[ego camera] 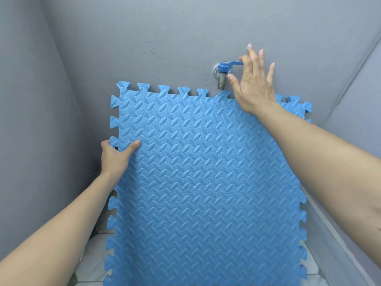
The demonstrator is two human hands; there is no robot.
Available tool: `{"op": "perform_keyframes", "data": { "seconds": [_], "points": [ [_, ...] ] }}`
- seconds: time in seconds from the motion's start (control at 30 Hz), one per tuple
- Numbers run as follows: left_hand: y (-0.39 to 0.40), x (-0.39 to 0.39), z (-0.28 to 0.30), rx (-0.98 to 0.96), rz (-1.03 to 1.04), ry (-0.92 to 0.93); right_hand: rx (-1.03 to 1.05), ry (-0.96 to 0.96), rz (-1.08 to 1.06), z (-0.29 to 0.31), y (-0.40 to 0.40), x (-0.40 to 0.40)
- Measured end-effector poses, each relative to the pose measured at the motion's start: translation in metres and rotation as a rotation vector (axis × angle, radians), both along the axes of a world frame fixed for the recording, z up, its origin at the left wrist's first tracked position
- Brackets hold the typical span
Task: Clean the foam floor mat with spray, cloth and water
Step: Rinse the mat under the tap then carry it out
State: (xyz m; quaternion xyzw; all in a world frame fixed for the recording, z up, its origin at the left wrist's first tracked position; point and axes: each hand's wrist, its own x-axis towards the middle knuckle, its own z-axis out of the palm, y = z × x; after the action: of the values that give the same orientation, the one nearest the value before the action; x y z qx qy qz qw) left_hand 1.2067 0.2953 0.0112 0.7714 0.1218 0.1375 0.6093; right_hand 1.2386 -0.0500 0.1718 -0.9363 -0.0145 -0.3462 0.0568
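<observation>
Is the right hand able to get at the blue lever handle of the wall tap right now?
Probably yes. The right hand is already at the blue lever handle of the wall tap, fingers spread, with nothing between them. The blue foam floor mat stands below the spout.

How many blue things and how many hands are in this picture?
Blue things: 2, the foam mat and the tap lever
Hands: 2, the left hand gripping the mat's edge and the right hand at the lever
Total: 4
</observation>
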Motion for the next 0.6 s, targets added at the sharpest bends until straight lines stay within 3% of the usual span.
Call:
{"op": "perform_keyframes", "data": {
  "seconds": [0.17, 0.23, 0.33, 0.43, 0.53, 0.6],
  "points": [
    [0.002, -0.002, 0.0, 0.005, -0.018, 0.002, 0.078, 0.013, 0.074, -0.002, -0.003, -0.016],
    [0.006, -0.003, -0.001, 0.026, -0.068, 0.033, 0.223, -0.056, 0.072, -0.027, -0.02, -0.04],
    [0.019, -0.003, -0.003, 0.093, -0.148, 0.075, 0.535, -0.106, -0.163, -0.101, -0.07, -0.089],
    [0.021, -0.005, -0.007, 0.139, -0.168, 0.056, 0.826, 0.048, -0.477, -0.17, -0.118, -0.131],
    [0.022, -0.007, -0.018, 0.197, -0.18, 0.038, 1.11, 0.319, -0.432, -0.205, -0.132, -0.152],
    [0.024, -0.008, -0.025, 0.276, -0.176, 0.069, 1.15, 0.349, -0.381, -0.214, -0.133, -0.155]
  ]
}}
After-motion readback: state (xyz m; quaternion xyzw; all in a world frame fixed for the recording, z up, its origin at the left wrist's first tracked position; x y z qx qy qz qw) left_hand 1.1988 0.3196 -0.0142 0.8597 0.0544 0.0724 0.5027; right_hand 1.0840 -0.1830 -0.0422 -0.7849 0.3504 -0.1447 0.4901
